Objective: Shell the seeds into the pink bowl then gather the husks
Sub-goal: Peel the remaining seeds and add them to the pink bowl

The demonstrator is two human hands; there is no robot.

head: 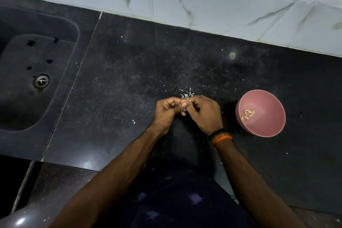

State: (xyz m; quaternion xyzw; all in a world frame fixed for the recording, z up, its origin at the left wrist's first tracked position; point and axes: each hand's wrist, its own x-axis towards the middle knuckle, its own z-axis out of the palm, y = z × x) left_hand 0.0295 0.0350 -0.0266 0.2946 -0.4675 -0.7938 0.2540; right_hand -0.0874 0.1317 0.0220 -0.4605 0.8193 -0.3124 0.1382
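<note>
Both hands [187,110] together pinching a seed [186,102], pink bowl [260,113] right of them

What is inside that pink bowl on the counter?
The pink bowl holds a few pale shelled seeds, lying loosely on its left inner side. The rest of the inside shows bare pink. What sits under the bowl cannot be seen.

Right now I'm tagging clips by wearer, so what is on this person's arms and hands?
Both forearms are bare, with no sleeves or gloves showing. The right wrist carries a black band and, just below it, an orange thread bracelet. The left hand and its wrist show nothing worn. No rings are visible on the right hand.
</note>
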